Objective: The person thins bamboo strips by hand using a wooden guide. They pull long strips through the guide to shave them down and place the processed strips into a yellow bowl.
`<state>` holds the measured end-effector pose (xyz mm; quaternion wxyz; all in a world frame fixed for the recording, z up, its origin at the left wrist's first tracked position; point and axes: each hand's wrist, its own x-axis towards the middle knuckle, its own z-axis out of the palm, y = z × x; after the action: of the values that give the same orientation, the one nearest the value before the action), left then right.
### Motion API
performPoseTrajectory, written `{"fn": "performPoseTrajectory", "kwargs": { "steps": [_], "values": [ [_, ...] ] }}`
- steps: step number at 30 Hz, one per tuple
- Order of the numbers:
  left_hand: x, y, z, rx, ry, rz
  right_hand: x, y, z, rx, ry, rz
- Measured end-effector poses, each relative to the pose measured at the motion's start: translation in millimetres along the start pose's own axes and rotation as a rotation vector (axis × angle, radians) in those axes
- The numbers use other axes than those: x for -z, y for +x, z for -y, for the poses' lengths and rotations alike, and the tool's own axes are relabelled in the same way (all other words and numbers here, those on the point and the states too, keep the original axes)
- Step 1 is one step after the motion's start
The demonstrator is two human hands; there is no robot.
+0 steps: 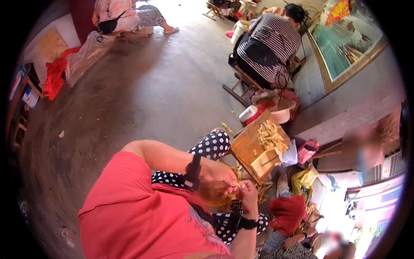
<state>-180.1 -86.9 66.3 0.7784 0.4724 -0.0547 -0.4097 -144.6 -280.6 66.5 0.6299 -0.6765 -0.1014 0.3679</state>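
Observation:
My left hand (223,178), a black band on its wrist, is closed in a pinch. Against it, my right hand (248,196) pinches too, fingertips almost touching the left ones. Something small and pale seems to be between the fingers, too small to name. Below the hands, partly hidden by them, is a round yellowish basin (211,199) at my lap. Just beyond them stands a low wooden table (243,149) with a heap of pale yellowish strips (271,136) on it. A small open wooden box (265,163) sits at its near side.
A person in a striped top (276,41) sits on a low chair beyond the table. Near them are a white basin (282,113) and a white roll (248,114). Another person (116,17) sits at far left. A red cloth (288,213) and yellow bag (303,179) lie right.

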Motion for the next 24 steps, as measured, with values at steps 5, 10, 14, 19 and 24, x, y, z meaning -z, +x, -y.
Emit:
{"fn": "performPoseTrajectory", "kwargs": {
  "steps": [5,10,14,19,24],
  "values": [
    [-7,14,11,-0.328,-0.380,-0.124,-16,-1,-14,0.073,0.354,0.005],
    [-11,24,5,-0.790,0.420,-0.462,-16,-1,-9,-0.038,0.298,-0.192],
    [-12,22,7,-0.985,1.073,-0.619,-14,0,-7,-0.334,0.384,-0.217],
    [-15,22,8,-1.051,1.144,-0.518,-1,3,-38,-0.126,0.716,0.269],
    [-15,22,20,-0.962,1.162,-0.608,-40,10,-23,-0.200,0.939,-0.426]
  ]
}}
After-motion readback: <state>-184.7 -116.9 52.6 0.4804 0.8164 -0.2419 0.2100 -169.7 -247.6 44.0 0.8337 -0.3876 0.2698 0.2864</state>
